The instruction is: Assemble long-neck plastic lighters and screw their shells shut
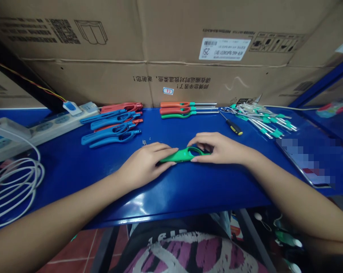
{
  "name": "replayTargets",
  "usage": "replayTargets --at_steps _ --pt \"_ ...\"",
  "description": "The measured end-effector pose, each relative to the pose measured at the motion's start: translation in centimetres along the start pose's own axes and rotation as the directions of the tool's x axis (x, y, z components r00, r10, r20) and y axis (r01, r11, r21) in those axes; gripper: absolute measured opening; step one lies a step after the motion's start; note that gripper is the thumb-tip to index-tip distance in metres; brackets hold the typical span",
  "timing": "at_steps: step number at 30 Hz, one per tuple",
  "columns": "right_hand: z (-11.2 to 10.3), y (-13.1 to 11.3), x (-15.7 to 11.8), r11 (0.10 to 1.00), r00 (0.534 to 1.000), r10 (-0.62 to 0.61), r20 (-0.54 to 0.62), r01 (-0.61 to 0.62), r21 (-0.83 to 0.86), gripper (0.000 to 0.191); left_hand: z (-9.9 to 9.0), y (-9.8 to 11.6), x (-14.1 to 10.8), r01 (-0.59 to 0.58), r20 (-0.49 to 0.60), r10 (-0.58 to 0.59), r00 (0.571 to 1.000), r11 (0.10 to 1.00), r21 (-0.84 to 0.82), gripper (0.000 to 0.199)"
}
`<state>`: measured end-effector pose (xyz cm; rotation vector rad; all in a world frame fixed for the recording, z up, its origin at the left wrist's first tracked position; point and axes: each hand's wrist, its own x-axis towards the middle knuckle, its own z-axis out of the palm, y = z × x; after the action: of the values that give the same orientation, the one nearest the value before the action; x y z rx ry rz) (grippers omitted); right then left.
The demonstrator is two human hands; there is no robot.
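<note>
A green lighter handle (pixel 180 155) with an oval finger loop lies level between my two hands, low over the blue table. My left hand (pixel 150 163) is closed round its left end, thumb below and fingers on top. At the loop end, my right hand (pixel 217 148) pinches the handle between thumb and fingers, and its fingers partly hide that end. Just beyond my left hand sits a small heap of tiny metal screws or pins (pixel 143 143).
Blue and red handles (pixel 111 129) lie back left, near a power strip (pixel 46 127) and coiled white cable (pixel 32 178). Behind are three lighters with metal tubes (pixel 183 110). Back right: a screwdriver (pixel 233 127), metal tubes (pixel 262 119), a phone (pixel 305 163). Cardboard (pixel 103 72) backs the table.
</note>
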<state>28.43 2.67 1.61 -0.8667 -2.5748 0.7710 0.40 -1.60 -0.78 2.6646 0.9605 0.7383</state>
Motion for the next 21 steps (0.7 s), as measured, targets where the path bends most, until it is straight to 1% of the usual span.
replayTargets --at_steps 3,8,14,21 --pt "0.28 0.08 0.06 0.999 1.0 -0.02 0.004 0.02 -0.044 0.037 0.44 -0.17 0.03 0.014 0.018 -0.014 1.0 0.999 -0.043 0.033" --pt "0.73 0.49 0.17 0.996 1.0 -0.014 0.019 0.015 -0.088 0.04 0.79 -0.45 0.07 0.051 0.01 -0.051 0.999 0.995 -0.085 0.034" --pt "0.7 0.65 0.18 0.996 0.999 -0.02 0.038 0.023 -0.091 0.036 0.68 -0.34 0.03 0.065 0.031 -0.063 0.998 0.996 -0.067 0.036" --pt "0.95 0.97 0.17 0.995 0.999 -0.02 0.041 0.024 -0.093 0.039 0.77 -0.68 -0.04 0.042 0.037 -0.042 0.998 0.999 -0.018 0.032"
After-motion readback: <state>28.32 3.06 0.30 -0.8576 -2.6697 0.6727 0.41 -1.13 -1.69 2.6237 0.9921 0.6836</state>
